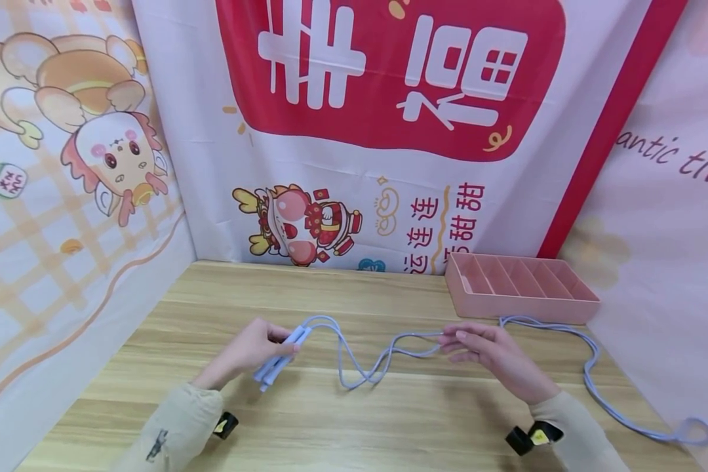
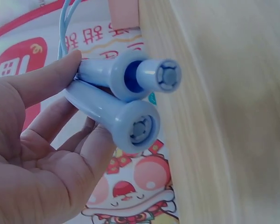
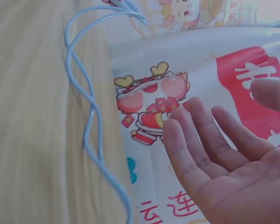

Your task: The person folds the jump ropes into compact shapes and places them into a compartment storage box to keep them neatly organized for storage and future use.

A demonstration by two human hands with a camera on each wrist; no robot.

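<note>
My left hand (image 1: 265,347) pinches both handles (image 2: 98,105) of a light blue skipping rope side by side between thumb and fingers. One handle's end cap (image 2: 167,75) sticks out past its flared collar; the other end sits flush. From the handles the doubled rope (image 1: 354,380) loops and crosses toward the right hand. My right hand (image 1: 478,351) hovers beside the rope with fingers extended and the palm bare in the right wrist view. Past that hand, the rope runs in front of a pink box and curves down to a loop (image 1: 696,431) at the table's right edge.
A pink divided box (image 1: 519,308) with several compartments stands at the table's back right. Printed cloths (image 1: 195,164) hang behind and on both sides of the wooden table (image 1: 342,432).
</note>
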